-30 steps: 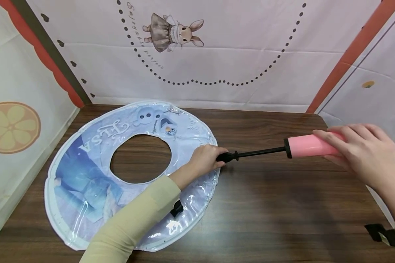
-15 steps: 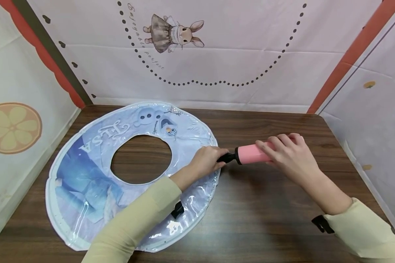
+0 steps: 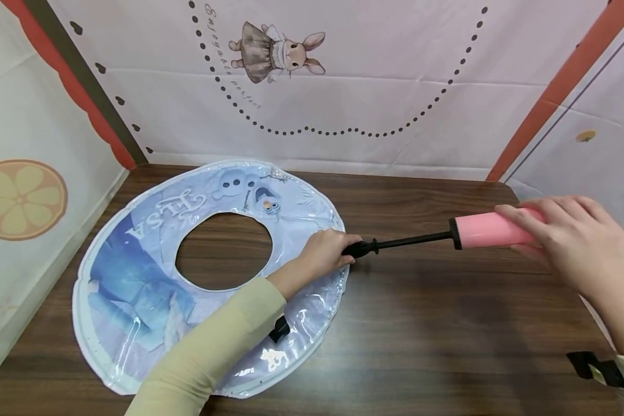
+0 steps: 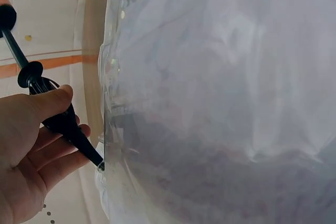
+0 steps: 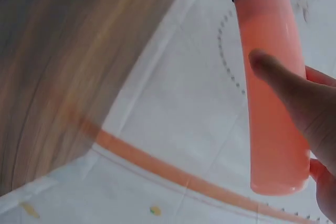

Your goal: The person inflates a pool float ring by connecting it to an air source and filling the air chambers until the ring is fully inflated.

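A pink hand pump (image 3: 491, 230) with a black rod and black nozzle end is drawn out long over the table's right side. My right hand (image 3: 577, 242) grips its pink barrel (image 5: 273, 108), thumb along one side. With my left hand (image 3: 325, 254) I hold the black nozzle end (image 4: 63, 114) between thumb and fingers. The nozzle's tip meets the edge of a blue swim ring (image 3: 135, 271), partly inflated and lying flat, printed with "ELSA" and a snowman. In the left wrist view the tip touches the ring's rim; the valve itself is hard to make out.
Beneath everything is a dark wood-grain table (image 3: 421, 323). Printed cloth walls (image 3: 385, 69) stand at the back and both sides. My left forearm's sleeve (image 3: 213, 346) lies across the ring, beside a black strap (image 3: 279, 329).
My right hand pushed the barrel left up to the nozzle end half a second ago, then drew it back right, exposing the rod again. The left hand and ring have stayed put.
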Demonstrator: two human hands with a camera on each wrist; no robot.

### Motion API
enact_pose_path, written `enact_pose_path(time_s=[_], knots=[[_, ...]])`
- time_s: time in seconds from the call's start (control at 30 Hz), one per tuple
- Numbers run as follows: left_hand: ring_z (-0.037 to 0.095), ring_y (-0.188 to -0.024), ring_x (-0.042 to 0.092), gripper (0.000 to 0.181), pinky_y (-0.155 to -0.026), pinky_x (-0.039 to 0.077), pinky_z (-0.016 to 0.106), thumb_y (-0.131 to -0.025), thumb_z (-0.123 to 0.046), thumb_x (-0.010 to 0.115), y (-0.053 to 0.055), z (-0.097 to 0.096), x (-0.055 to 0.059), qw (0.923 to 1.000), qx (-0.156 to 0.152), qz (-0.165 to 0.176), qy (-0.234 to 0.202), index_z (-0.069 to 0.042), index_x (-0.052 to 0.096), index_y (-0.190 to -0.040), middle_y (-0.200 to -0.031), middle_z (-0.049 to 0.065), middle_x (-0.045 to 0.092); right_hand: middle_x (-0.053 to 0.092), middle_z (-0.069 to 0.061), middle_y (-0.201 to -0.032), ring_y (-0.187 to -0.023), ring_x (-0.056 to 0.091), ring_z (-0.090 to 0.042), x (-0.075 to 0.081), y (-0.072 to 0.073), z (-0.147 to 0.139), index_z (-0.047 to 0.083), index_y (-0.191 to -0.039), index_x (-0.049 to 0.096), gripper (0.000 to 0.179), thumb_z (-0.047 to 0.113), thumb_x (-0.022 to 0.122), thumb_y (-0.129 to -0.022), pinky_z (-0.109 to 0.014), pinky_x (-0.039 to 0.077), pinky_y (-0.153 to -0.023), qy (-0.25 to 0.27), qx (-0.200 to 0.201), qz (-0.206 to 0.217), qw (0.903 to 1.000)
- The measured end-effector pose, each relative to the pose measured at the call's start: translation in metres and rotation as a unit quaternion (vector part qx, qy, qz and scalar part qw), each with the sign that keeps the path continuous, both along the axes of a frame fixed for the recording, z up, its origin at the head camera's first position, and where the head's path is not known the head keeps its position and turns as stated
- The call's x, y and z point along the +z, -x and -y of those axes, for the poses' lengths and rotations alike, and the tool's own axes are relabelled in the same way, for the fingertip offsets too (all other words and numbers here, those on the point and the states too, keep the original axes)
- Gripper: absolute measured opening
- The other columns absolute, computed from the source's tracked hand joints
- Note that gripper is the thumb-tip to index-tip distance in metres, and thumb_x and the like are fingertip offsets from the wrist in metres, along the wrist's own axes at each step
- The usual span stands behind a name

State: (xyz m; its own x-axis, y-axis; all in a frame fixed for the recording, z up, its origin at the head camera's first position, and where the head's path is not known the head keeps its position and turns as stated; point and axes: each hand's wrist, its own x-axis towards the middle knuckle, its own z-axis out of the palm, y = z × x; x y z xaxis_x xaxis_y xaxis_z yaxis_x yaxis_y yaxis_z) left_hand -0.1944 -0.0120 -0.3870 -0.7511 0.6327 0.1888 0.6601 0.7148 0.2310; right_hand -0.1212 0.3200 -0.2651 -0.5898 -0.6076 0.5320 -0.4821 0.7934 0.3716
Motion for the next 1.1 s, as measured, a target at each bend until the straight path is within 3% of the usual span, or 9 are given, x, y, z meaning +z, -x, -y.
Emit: enact_pose_path(time_s=[0.07,0.17,0.3,0.4,0.5,0.63,0.8,0.97,1.1], knots=[[0.017,-0.084,0.066,0.039,-0.069,0.052,0.036,-0.080,-0.028,0.070,0.000,0.001,-0.001,1.0000,-0.008,-0.001,-0.001,-0.019,0.063,-0.117,-0.095,0.000,0.070,0.060,-0.016,-0.089,-0.081,0.052,-0.041,0.000,0.000,0.001,0.016,-0.112,0.061,0.052,0.047,0.022,-0.097,-0.052,0.039,-0.081,-0.006,0.002,0.002,1.0000],[0.018,-0.087,0.066,0.039,-0.071,0.052,0.037,-0.081,-0.027,0.070,0.001,0.003,-0.002,0.9998,-0.018,-0.003,-0.007,-0.018,0.062,-0.118,-0.100,0.000,0.070,0.060,-0.016,-0.093,-0.084,0.053,-0.039,-0.011,0.008,0.022,0.015,-0.116,0.059,0.032,0.026,0.043,-0.091,-0.053,0.038,-0.078,-0.029,0.025,0.012,0.9992],[0.018,-0.089,0.066,0.039,-0.072,0.051,0.037,-0.081,-0.025,0.069,0.002,0.005,-0.003,0.9996,-0.021,-0.007,-0.020,-0.016,0.062,-0.119,-0.103,0.000,0.069,0.060,-0.015,-0.093,-0.086,0.055,-0.036,-0.030,0.021,0.061,0.015,-0.117,0.059,0.052,0.007,0.073,-0.067,-0.052,0.039,-0.074,-0.057,0.048,0.003,0.9972],[0.018,-0.088,0.066,0.038,-0.072,0.051,0.037,-0.081,-0.024,0.070,0.003,0.006,-0.005,0.9992,-0.022,-0.011,-0.030,-0.016,0.062,-0.118,-0.102,0.001,0.069,0.059,-0.014,-0.091,-0.082,0.056,-0.033,-0.039,0.027,0.080,0.016,-0.114,0.061,0.062,0.012,0.085,-0.057,-0.050,0.040,-0.072,-0.069,0.053,-0.017,0.9961],[0.018,-0.088,0.065,0.038,-0.072,0.051,0.037,-0.080,-0.024,0.070,0.003,0.006,-0.006,0.9990,-0.024,-0.006,-0.038,-0.016,0.063,-0.117,-0.101,0.001,0.069,0.059,-0.013,-0.091,-0.082,0.056,-0.032,-0.043,0.028,0.085,0.016,-0.114,0.061,0.065,0.018,0.087,-0.055,-0.049,0.041,-0.071,-0.072,0.060,-0.022,0.9953],[0.018,-0.088,0.065,0.040,-0.073,0.051,0.036,-0.081,-0.025,0.070,0.004,0.005,-0.004,0.9990,-0.024,0.006,-0.037,-0.015,0.062,-0.119,-0.101,0.002,0.069,0.061,-0.012,-0.093,-0.086,0.056,-0.033,-0.038,0.025,0.072,0.018,-0.119,0.060,0.066,0.020,0.084,-0.058,-0.050,0.040,-0.075,-0.055,0.064,-0.003,0.9964],[0.019,-0.088,0.065,0.041,-0.073,0.051,0.037,-0.082,-0.025,0.069,0.005,0.005,-0.002,0.9993,-0.026,0.017,-0.021,-0.015,0.060,-0.121,-0.102,0.002,0.069,0.061,-0.014,-0.094,-0.086,0.055,-0.037,-0.020,0.020,0.041,0.019,-0.119,0.059,0.035,0.032,0.054,-0.086,-0.052,0.039,-0.079,-0.020,0.058,0.015,0.9980],[0.019,-0.089,0.065,0.040,-0.073,0.051,0.037,-0.082,-0.024,0.069,0.005,0.005,-0.001,0.9994,-0.027,0.013,-0.020,-0.014,0.060,-0.120,-0.102,0.003,0.069,0.062,-0.014,-0.092,-0.083,0.053,-0.040,0.004,0.007,0.007,0.018,-0.112,0.062,0.059,0.055,0.019,-0.096,-0.053,0.038,-0.082,0.018,0.019,-0.007,0.9996],[0.020,-0.091,0.065,0.038,-0.074,0.051,0.037,-0.082,-0.022,0.069,0.003,0.005,-0.001,0.9991,-0.033,-0.001,-0.025,-0.012,0.061,-0.117,-0.103,0.003,0.068,0.061,-0.015,-0.093,-0.085,0.053,-0.040,0.010,0.003,0.004,0.018,-0.113,0.061,0.054,0.053,0.024,-0.096,-0.053,0.037,-0.083,0.006,0.004,-0.005,1.0000]])
